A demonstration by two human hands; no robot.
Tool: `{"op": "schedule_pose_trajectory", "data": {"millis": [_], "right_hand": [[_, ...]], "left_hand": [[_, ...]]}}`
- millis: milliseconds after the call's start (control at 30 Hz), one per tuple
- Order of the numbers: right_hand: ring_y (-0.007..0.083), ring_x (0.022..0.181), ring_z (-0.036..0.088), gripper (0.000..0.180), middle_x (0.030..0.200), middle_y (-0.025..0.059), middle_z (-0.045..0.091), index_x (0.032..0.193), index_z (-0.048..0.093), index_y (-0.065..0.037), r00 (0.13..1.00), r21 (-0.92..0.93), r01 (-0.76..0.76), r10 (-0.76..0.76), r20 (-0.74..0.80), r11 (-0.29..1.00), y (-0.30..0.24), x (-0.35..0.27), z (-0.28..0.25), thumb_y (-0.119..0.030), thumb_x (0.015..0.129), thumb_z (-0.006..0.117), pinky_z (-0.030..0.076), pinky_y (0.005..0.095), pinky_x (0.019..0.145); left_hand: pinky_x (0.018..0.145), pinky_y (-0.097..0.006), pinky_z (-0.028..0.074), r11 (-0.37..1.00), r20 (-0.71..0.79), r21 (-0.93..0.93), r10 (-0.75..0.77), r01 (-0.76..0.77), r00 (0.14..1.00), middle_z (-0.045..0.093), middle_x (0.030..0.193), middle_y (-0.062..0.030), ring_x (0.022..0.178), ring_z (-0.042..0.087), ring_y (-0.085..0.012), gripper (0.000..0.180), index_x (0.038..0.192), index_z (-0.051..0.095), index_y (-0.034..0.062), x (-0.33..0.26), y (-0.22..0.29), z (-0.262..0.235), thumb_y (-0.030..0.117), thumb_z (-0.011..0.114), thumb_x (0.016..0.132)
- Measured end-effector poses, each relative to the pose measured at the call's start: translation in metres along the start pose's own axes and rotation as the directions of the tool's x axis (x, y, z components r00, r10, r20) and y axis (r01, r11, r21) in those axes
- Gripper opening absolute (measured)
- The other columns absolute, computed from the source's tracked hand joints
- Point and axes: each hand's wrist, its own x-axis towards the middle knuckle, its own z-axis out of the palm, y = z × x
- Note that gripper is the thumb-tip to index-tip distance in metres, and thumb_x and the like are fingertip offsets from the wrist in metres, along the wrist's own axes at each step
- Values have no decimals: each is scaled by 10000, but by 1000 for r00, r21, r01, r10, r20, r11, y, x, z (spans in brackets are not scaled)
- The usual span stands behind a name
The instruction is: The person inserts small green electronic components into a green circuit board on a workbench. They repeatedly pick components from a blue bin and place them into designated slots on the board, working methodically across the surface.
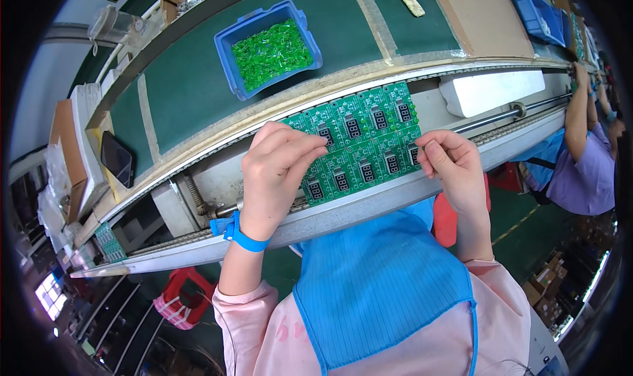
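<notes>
Your left hand (280, 165) has thumb and fingertips drawn together over the left half of the green circuit board (366, 153); your right hand (455, 168) bends thumb and forefinger together at its right edge. Whether either holds a small part, I can't quite tell. The board lies along the conveyor's near rail (366, 206). On the tabletop (181, 115), a blue bin (231, 73) of green lights (271, 52) sits by the front edge, a phone (117, 160) near the left end.

electronics factory: circuit boards (366, 144) on a conveyor (356, 208)
</notes>
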Motion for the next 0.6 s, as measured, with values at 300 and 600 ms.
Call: {"op": "schedule_pose_trajectory", "data": {"millis": [300,600], "right_hand": [[56,744,539,182,929,45,645,1110,686,17,861,-217,392,-440,-255,894,27,10,-11,-4,972,569,449,196,656],[88,820,603,161,951,62,656,1097,669,22,855,-265,360,-430,-290,894,35,13,-16,-4,980,562,469,206,703]], "left_hand": [[767,-295,485,979,20,-112,-168,169,986,702,886,-83,870,604,-198,206,968,762,-5,-13,4,9,-74,733,776],[819,-300,480,988,-37,11,-155,155,987,687,923,-74,914,599,-202,198,957,745,5,-11,8,23,-106,695,800]]}}
